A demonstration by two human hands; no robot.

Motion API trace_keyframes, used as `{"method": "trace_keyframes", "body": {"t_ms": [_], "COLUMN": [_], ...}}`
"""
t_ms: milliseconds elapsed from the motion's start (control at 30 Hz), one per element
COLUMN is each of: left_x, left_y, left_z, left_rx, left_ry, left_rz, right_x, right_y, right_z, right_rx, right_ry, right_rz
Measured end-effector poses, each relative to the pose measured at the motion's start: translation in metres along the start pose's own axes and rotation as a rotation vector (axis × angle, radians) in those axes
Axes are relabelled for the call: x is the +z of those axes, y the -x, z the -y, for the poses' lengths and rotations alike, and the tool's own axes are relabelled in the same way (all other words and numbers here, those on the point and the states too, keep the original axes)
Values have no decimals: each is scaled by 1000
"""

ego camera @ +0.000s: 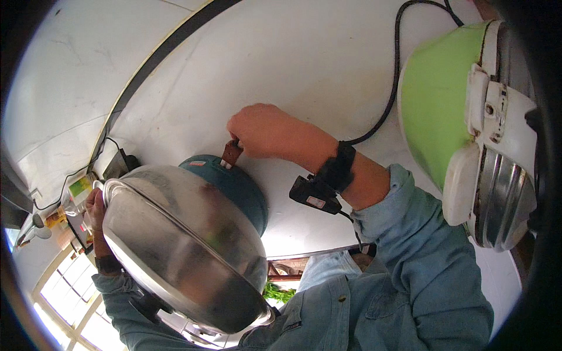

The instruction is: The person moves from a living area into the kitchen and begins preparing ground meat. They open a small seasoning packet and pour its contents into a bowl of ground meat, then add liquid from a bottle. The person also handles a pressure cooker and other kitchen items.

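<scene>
My right hand [265,131] is closed around the reddish-brown handle [232,152] of a dark teal pot [237,184] that sits on the white worktop. At the far left, my left hand [94,206] grips the side of a large stainless-steel pot [189,245], where a metal loop shows. This steel pot is tilted, close to my body, and hides much of the teal pot. A dark fitting [149,305] juts from its lower side.
A light-green electric cooker [439,105] with white plastic parts stands at right. A black cable [395,79] curves across the worktop [298,66]. Behind my left hand are a dark device [116,164], bottles and packets. A barred window [72,289] is at lower left.
</scene>
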State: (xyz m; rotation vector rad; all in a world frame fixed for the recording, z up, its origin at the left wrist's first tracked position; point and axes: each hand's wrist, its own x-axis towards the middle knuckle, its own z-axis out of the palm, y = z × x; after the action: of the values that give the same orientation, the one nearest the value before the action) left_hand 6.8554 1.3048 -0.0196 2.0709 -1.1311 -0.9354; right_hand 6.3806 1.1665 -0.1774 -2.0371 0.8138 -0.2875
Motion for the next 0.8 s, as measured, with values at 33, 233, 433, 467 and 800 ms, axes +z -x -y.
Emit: {"method": "trace_keyframes", "body": {"t_ms": [33,233,433,467,800], "left_x": [-1,-9,-54,-61,6], "left_y": [-1,-8,-26,-24,1], "left_z": [2,14,48,53,-7], "left_rx": [-4,-15,-29,-26,-40], "left_ry": [-1,-13,-73,-99,-2], "left_rz": [-1,-13,-27,-38,-53], "right_x": [-3,-14,-3,5,16], "right_y": [1,0,-2,-2,4], "right_z": [3,9,-1,-4,-20], "right_rx": [51,243,60,21,-124], "right_ry": [-54,-50,-306,-296,-571], "right_rz": [50,128,-101,-138,-155]}}
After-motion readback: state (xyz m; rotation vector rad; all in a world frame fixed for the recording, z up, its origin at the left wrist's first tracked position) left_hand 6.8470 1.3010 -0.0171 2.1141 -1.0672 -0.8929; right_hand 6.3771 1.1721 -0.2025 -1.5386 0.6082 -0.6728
